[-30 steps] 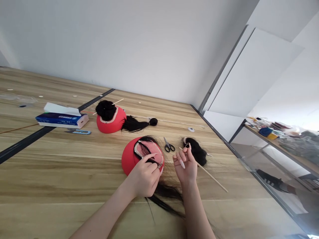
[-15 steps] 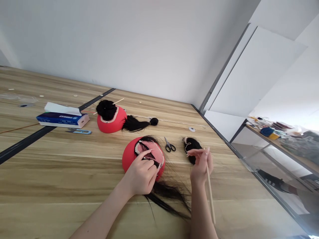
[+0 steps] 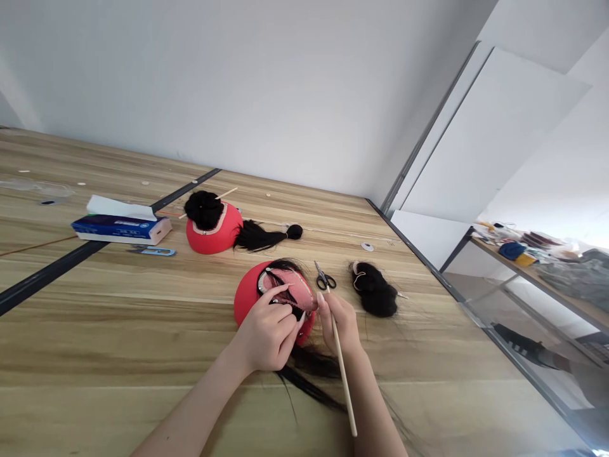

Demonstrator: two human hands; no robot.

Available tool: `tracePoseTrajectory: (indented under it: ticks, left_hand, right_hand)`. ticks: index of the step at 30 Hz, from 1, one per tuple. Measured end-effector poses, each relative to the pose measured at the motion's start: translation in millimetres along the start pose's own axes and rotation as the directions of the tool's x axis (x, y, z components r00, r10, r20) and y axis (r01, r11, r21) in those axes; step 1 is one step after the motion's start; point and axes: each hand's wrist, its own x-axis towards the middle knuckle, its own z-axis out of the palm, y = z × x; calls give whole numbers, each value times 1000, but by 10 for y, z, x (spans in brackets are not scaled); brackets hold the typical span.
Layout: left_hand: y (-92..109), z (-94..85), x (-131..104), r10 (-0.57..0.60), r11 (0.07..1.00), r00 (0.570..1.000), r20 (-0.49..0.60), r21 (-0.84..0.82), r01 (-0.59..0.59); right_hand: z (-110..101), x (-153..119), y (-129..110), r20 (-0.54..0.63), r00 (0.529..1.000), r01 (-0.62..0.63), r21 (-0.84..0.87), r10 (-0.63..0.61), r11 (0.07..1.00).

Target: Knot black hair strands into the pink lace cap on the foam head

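A red dome-shaped wig block (image 3: pixel 245 295) lies on the table, with a pink net cap (image 3: pixel 299 287) edged by pins on its upper side. My left hand (image 3: pixel 269 333) rests on the block, index finger stretched over the net and the other fingers curled round black hair (image 3: pixel 297 312). Beside the cap's right edge, my right hand (image 3: pixel 341 320) pinches a thin wooden stick (image 3: pixel 343 381) that slants down toward me; its working tip is hidden at the fingers. Long black strands (image 3: pixel 314 387) trail off the block below my hands.
Small black-handled scissors (image 3: pixel 326 280) lie just beyond my right hand, and a black hair bundle (image 3: pixel 375 293) to the right. Farther back are a second red block (image 3: pixel 209 240) with hair, blue thread snips (image 3: pixel 155 251) and a tissue box (image 3: pixel 118 230).
My right hand has moved left with the stick, from above the hair bundle to the cap's edge, uncovering the bundle. My left hand has stayed in place.
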Motion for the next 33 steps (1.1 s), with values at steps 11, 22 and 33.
tracePoseTrajectory:
  ticks: [11,22,33]
  left_hand:
    - [-77,-49,-18,-69,997,998,-14,-30,69]
    - [-71,-58,-27,-50,998,997,-51,-32,49]
    - [-32,-105,-45,-47,994,964,-260,-111,19]
  right_hand:
    - [-149,120,138,-140,989,-65,-203,37,977]
    - [112,-4,-208,165,956,259,-88,-242,962]
    - [320,13,-152,176,967,200,-74,-185,977]
